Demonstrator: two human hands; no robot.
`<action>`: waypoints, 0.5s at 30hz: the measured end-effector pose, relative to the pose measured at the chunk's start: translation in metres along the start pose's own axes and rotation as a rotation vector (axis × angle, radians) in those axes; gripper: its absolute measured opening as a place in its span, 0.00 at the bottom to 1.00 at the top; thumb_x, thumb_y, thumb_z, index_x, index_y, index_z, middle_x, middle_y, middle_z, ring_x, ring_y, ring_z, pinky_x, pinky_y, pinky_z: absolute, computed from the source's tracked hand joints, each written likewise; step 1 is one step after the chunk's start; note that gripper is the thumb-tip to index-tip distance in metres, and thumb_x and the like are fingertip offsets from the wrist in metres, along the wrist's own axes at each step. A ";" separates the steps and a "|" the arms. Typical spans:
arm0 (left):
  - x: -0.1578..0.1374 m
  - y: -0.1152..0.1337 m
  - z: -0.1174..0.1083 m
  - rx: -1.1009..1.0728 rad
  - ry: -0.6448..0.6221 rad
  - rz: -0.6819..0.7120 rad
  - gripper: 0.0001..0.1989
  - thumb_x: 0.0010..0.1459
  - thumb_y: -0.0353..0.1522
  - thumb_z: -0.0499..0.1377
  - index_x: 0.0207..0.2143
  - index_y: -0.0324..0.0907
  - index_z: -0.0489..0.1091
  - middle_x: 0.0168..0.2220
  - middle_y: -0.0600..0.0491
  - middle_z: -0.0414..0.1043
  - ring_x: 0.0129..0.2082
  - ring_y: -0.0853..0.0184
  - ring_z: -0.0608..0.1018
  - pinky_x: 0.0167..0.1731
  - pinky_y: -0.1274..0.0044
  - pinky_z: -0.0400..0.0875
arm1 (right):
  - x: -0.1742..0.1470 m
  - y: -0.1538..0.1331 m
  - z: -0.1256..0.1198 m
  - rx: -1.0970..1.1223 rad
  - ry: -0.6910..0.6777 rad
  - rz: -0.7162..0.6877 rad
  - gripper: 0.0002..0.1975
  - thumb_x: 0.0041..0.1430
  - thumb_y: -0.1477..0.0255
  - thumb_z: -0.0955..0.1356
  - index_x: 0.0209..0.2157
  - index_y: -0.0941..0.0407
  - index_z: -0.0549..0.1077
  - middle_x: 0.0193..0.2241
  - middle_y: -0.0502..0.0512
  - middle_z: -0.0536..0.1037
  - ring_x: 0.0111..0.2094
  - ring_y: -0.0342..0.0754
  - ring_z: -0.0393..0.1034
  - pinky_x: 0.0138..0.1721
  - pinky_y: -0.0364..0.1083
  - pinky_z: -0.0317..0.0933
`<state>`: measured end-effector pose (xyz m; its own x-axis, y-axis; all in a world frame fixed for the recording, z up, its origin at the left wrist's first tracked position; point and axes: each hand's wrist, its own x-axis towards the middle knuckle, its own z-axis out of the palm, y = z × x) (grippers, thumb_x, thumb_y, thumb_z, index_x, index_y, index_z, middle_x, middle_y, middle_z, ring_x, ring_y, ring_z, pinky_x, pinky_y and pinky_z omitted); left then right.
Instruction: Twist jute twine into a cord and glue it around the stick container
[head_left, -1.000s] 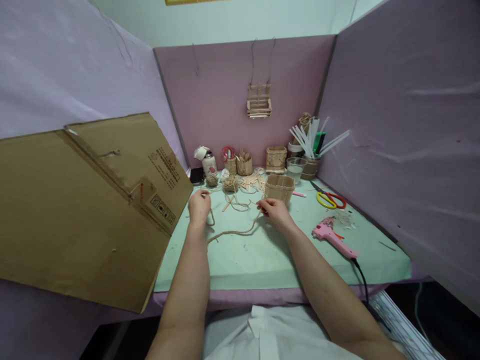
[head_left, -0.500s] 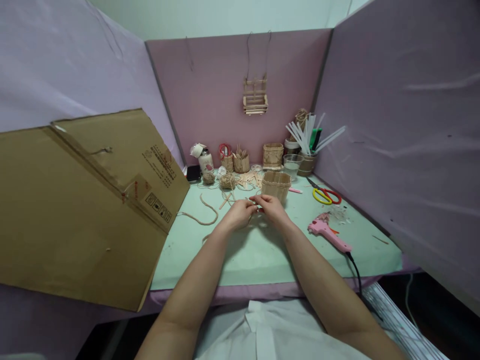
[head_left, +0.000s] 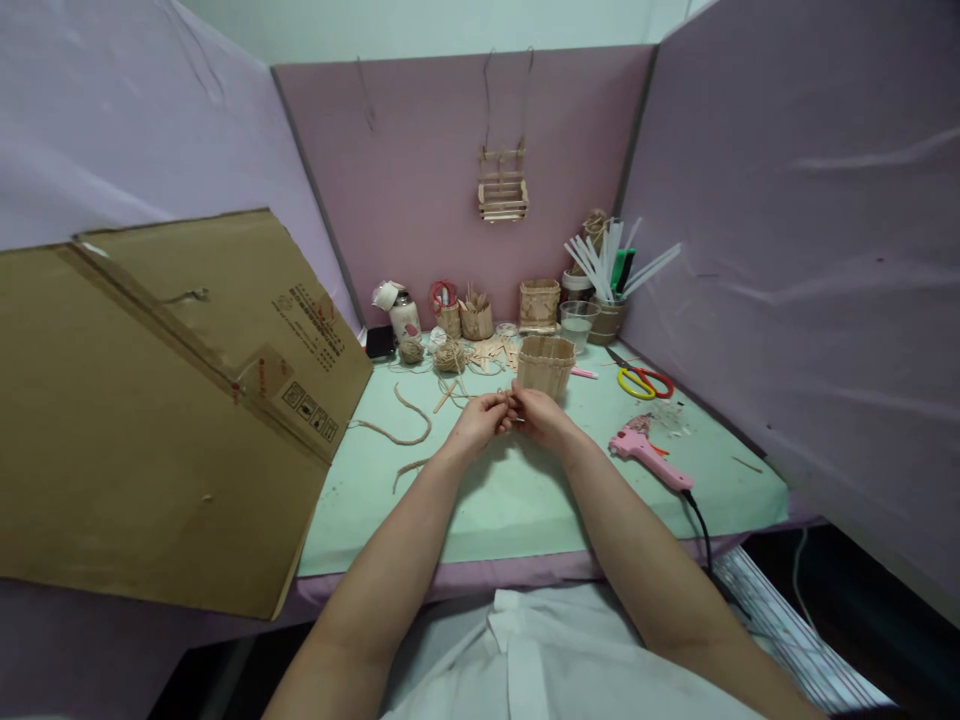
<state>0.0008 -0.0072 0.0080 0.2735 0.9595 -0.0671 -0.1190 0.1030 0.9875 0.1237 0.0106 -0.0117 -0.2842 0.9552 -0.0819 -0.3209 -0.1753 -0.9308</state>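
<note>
My left hand (head_left: 482,420) and my right hand (head_left: 541,413) meet above the front middle of the table. Their fingertips pinch together on thin jute twine, mostly hidden by the fingers. Just beyond my right hand stands an upright basket of wooden sticks (head_left: 546,365). A loose cord (head_left: 405,468) pokes out from under my left forearm, and a longer curved cord (head_left: 420,437) lies farther left. Behind the hands are a ball of twine (head_left: 450,356), a smaller ball (head_left: 411,350) and scattered wooden sticks (head_left: 495,352).
A pink glue gun (head_left: 651,455) lies at right with its cord off the edge. Scissors (head_left: 643,380) rest behind it. A cardboard sheet (head_left: 187,430) leans at left. Along the back stand a bottle (head_left: 405,316), a cup of water (head_left: 577,328) and a pot of glue sticks (head_left: 606,320).
My fingers have shifted slightly and the hands have drawn closer together. More of the cord by my left forearm now shows. The view has moved a little.
</note>
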 end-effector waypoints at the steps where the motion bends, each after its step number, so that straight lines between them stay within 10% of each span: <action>1: 0.001 -0.002 0.001 0.020 -0.009 0.026 0.03 0.51 0.25 0.55 0.25 0.37 0.67 0.23 0.55 0.68 0.17 0.78 0.66 0.20 0.83 0.57 | 0.000 0.000 0.000 0.025 -0.017 0.005 0.20 0.50 0.52 0.69 0.23 0.56 0.69 0.15 0.47 0.65 0.19 0.42 0.63 0.24 0.43 0.60; 15: 0.001 -0.008 -0.005 0.484 0.051 0.425 0.10 0.53 0.30 0.53 0.29 0.40 0.73 0.26 0.54 0.72 0.25 0.71 0.68 0.30 0.78 0.63 | -0.003 -0.008 0.002 0.036 0.088 -0.269 0.19 0.40 0.56 0.75 0.24 0.57 0.72 0.19 0.47 0.68 0.20 0.39 0.60 0.23 0.42 0.56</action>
<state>-0.0030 -0.0060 -0.0009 0.2505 0.9028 0.3495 0.2398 -0.4076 0.8811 0.1256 0.0089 -0.0033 -0.1059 0.9853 0.1339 -0.4062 0.0801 -0.9103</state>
